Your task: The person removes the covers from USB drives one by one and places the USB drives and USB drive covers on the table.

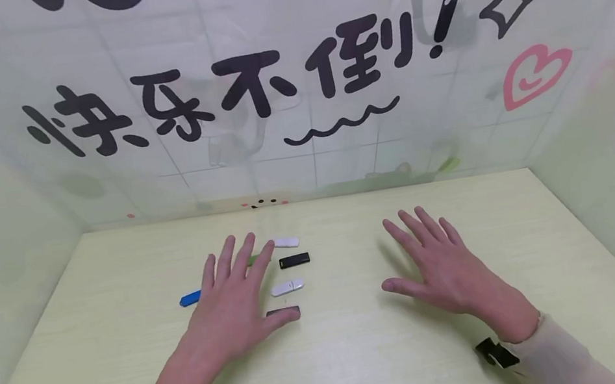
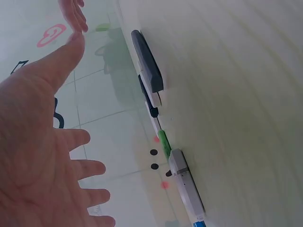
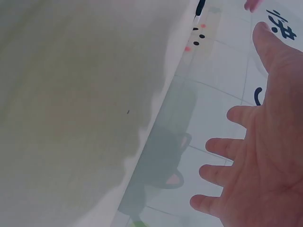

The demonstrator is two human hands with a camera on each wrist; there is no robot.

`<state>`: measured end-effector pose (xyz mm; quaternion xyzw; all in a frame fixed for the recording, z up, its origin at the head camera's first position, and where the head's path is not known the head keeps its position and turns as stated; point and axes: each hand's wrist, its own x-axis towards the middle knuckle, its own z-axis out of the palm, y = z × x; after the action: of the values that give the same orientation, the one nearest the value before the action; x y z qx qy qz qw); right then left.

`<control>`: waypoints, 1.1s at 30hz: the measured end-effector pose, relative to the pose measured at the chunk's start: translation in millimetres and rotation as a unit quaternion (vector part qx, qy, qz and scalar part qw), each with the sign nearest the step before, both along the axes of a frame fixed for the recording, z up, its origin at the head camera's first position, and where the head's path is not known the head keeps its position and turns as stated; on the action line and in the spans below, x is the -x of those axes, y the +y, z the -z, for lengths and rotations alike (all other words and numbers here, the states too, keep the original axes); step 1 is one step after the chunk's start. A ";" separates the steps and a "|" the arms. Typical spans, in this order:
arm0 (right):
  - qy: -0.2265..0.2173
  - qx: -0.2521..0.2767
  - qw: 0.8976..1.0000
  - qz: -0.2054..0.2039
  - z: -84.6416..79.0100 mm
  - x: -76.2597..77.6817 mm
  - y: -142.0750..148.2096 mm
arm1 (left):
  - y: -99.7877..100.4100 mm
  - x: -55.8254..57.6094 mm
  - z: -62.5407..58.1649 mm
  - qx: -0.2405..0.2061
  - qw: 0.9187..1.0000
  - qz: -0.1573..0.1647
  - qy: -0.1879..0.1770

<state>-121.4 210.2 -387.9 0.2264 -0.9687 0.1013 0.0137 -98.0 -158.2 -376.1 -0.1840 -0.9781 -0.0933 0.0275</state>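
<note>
My left hand (image 1: 232, 307) hovers palm down with fingers spread, above several USB flash drives on the table. From under it a blue flash drive (image 1: 190, 298) pokes out at the left, and part of a green one (image 1: 252, 261) shows between the fingers. To its right lie a white drive (image 1: 287, 243), a black drive (image 1: 295, 260) and a second white one (image 1: 287, 287). The thumb overlaps a dark grey drive (image 1: 283, 311). A light grey drive (image 2: 187, 182), hidden in the head view, shows in the left wrist view. My right hand (image 1: 451, 270), fingers spread, holds nothing over the table's right side.
The pale wooden table (image 1: 354, 356) ends against a white back wall (image 1: 332, 116) printed with black lettering. Side walls with pink hearts flank it on the left and right. Black straps (image 1: 497, 353) sit at both sleeve cuffs.
</note>
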 end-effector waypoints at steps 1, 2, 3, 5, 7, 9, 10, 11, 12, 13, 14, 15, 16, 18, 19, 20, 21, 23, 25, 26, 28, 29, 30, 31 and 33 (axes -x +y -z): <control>0.000 0.000 1.000 0.000 -0.5 0.1 -0.4 | -0.4 -0.2 -0.6 -0.001 1.000 0.003 0.002; 0.001 0.000 1.000 -0.001 -1.0 0.2 -0.8 | -0.7 -0.5 -1.1 -0.004 1.000 0.007 0.005; 0.002 0.000 1.000 -0.002 -1.5 0.3 -1.2 | -1.0 -0.7 -1.6 -0.005 1.000 0.011 0.006; 0.004 -0.001 1.000 -0.003 -1.0 0.1 -1.5 | -1.0 -1.7 -1.4 -0.013 1.000 0.018 0.013; 0.006 -0.001 1.000 -0.004 -0.5 -0.1 -1.5 | -0.6 -2.7 -1.3 -0.016 0.999 0.026 0.022; 0.008 -0.002 1.000 -0.006 -0.3 -0.3 -1.7 | 0.3 -3.9 -1.5 -0.015 0.999 0.034 0.025; 0.008 -0.002 1.000 -0.006 -0.1 -0.5 -1.8 | 1.0 -4.4 -1.5 -0.013 0.999 0.038 0.025; 0.008 -0.003 1.000 -0.006 -0.2 -0.6 -1.9 | 1.8 -4.4 -1.3 -0.008 0.999 0.043 0.024; 0.009 -0.003 1.000 -0.007 -0.1 -0.6 -2.0 | 2.6 -4.7 -1.5 -0.002 0.999 0.048 0.023; 0.010 -0.004 1.000 -0.007 -0.2 -0.6 -2.2 | 3.4 -4.6 -1.5 0.004 0.998 0.052 0.019; 0.011 -0.004 1.000 -0.007 -0.3 -0.6 -2.4 | 4.2 -4.2 -1.5 0.009 0.998 0.055 0.014; 0.012 -0.004 1.000 -0.008 -0.4 -0.5 -2.7 | 5.0 -3.9 -1.3 0.014 0.998 0.057 0.009; 0.013 -0.005 1.000 -0.009 -0.4 -0.4 -2.8 | 5.6 -3.5 -1.1 0.019 0.998 0.059 0.003; 0.014 -0.005 1.000 -0.010 -0.6 -0.4 -3.2 | 6.6 -2.6 -0.7 0.024 0.998 0.063 -0.007; 0.014 -0.005 1.000 -0.011 -0.8 -0.5 -3.5 | 7.0 -2.2 -0.5 0.025 0.998 0.063 -0.013; 0.014 -0.005 1.000 -0.012 -0.9 -0.5 -3.8 | 7.5 -1.8 -0.2 0.026 0.998 0.062 -0.020; 0.014 -0.006 1.000 -0.012 -1.0 -0.5 -4.1 | 7.9 -1.4 0.0 0.027 0.997 0.062 -0.027; 0.012 -0.005 1.000 -0.013 -1.1 -0.7 -4.7 | 8.4 -0.6 0.6 0.027 0.997 0.062 -0.036; 0.011 -0.004 1.000 -0.014 -1.2 -0.9 -5.5 | 8.7 0.0 1.2 0.027 0.997 0.061 -0.045; 0.010 -0.003 1.000 -0.014 -1.2 -0.9 -5.9 | 8.6 0.2 1.6 0.025 0.997 0.063 -0.046; 0.008 0.000 1.000 -0.015 -1.1 -1.1 -6.9 | 8.0 0.6 2.5 0.022 0.997 0.068 -0.042; 0.008 0.000 1.000 -0.016 -1.0 -1.1 -7.3 | 7.9 0.5 2.7 0.020 0.996 0.071 -0.040; 0.007 0.000 1.000 -0.016 -0.9 -1.1 -7.8 | 7.9 0.5 2.7 0.019 0.996 0.073 -0.039; 0.006 0.000 1.000 -0.016 -0.8 -1.2 -8.3 | 7.9 0.6 2.8 0.017 0.996 0.075 -0.037; 0.006 -0.001 1.000 -0.017 -0.6 -1.3 -9.1 | 8.1 0.7 2.8 0.016 0.996 0.077 -0.037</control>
<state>-120.0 201.1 -387.3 0.2435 -0.9647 0.0991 0.0176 -98.7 -150.1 -378.9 -0.2552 -0.9628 -0.0866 -0.0193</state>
